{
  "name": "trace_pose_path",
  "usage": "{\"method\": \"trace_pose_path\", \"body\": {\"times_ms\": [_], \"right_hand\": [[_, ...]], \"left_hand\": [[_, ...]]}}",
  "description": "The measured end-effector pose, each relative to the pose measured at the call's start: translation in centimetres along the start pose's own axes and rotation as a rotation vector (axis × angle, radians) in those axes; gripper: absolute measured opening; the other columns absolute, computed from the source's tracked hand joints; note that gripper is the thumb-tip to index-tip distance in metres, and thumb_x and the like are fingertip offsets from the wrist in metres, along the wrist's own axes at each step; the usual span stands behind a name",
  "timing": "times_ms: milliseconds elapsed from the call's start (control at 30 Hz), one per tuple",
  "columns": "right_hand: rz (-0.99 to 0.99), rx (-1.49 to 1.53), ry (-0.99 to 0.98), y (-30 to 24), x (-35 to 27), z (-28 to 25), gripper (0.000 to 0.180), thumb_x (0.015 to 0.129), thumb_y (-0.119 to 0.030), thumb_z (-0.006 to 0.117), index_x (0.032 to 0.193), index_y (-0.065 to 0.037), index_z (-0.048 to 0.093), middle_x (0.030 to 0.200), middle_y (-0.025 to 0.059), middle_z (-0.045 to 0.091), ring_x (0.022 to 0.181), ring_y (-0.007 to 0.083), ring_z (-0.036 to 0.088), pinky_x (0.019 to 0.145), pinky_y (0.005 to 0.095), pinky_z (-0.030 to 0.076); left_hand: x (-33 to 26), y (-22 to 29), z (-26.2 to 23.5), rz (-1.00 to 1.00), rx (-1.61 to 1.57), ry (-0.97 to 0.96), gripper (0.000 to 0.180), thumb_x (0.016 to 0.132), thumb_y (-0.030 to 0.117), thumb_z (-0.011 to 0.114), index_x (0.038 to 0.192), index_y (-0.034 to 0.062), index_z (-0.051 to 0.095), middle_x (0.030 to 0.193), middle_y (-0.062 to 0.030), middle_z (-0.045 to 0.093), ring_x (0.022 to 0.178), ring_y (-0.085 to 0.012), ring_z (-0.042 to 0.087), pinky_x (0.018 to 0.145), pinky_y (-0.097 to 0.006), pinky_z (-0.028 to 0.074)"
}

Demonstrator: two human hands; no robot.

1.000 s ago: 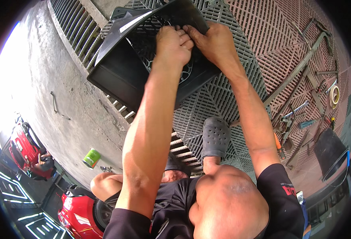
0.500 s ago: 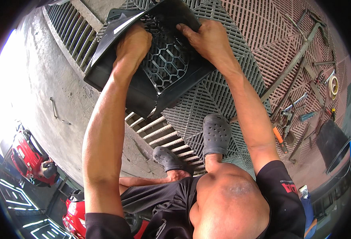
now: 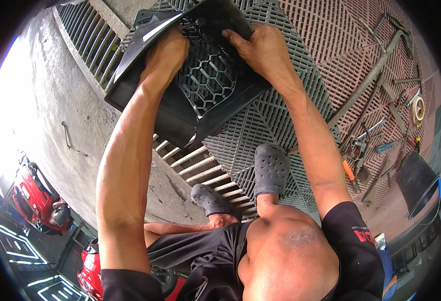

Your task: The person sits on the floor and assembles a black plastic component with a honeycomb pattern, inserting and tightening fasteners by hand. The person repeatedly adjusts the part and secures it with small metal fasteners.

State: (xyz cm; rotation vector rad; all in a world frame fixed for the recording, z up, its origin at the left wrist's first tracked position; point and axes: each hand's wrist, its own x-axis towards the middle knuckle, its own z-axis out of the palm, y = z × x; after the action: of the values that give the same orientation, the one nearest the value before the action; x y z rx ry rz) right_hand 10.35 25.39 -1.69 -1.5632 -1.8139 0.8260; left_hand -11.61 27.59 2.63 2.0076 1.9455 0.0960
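A black plastic panel (image 3: 168, 120), box-like with raised sides, is held tilted above the floor grating. Grey honeycomb mesh (image 3: 213, 83) fills its middle. My left hand (image 3: 169, 54) reaches inside, close to the mesh and under the left side wall, which carries a white label (image 3: 161, 28). Its fingers are curled and their tips are hidden, so what they grip does not show. My right hand (image 3: 266, 54) clasps the panel's right edge, thumb on the inner face and the other fingers behind it.
Slotted mats, grey (image 3: 260, 123) and reddish (image 3: 325, 30), cover the floor beside a drain grate (image 3: 195, 163). At right lie several hand tools, a long bar (image 3: 368, 78) and a tape roll (image 3: 418, 111). A wrench (image 3: 66, 134) lies on concrete; red motorcycles (image 3: 37, 198) stand lower left.
My left forearm and elbow have swung slightly outward to the left, with the hand still inside the panel. The panel and my right hand have hardly moved.
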Motion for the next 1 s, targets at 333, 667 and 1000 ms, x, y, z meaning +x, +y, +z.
{"method": "trace_pose_path", "body": {"times_ms": [333,667,1000], "right_hand": [[-0.015,-0.018,0.005,0.2,0.0,0.0,0.055,0.091,-0.043,0.078,0.065,0.003,0.066,0.048,0.0122,0.056,0.043,0.0275,0.059,0.048,0.039,0.047],[-0.029,-0.056,0.011,0.6,0.0,0.0,0.053,0.093,-0.044,0.075,0.067,0.002,0.068,0.049,0.0113,0.058,0.044,0.0275,0.06,0.049,0.0393,0.047],[0.0,-0.029,-0.017,0.4,0.0,0.1,0.049,0.093,-0.042,0.075,0.071,0.001,0.069,0.05,0.011,0.058,0.045,0.0269,0.059,0.049,0.0389,0.046]], "left_hand": [[0.6,0.5,0.0,-0.067,0.041,-0.086,0.034,0.092,0.011,0.05,0.12,-0.0024,0.065,0.123,-0.0306,0.066,0.116,-0.0497,0.062,0.096,-0.055,0.05],[0.2,2.2,-0.3,-0.037,0.226,-0.147,0.036,0.091,0.014,0.057,0.122,-0.0037,0.066,0.122,-0.0304,0.067,0.117,-0.0479,0.063,0.097,-0.054,0.052],[0.4,2.9,-0.4,-0.156,0.12,-0.078,0.035,0.087,0.013,0.059,0.117,-0.0027,0.068,0.118,-0.0313,0.068,0.115,-0.0481,0.064,0.098,-0.053,0.051]]}}
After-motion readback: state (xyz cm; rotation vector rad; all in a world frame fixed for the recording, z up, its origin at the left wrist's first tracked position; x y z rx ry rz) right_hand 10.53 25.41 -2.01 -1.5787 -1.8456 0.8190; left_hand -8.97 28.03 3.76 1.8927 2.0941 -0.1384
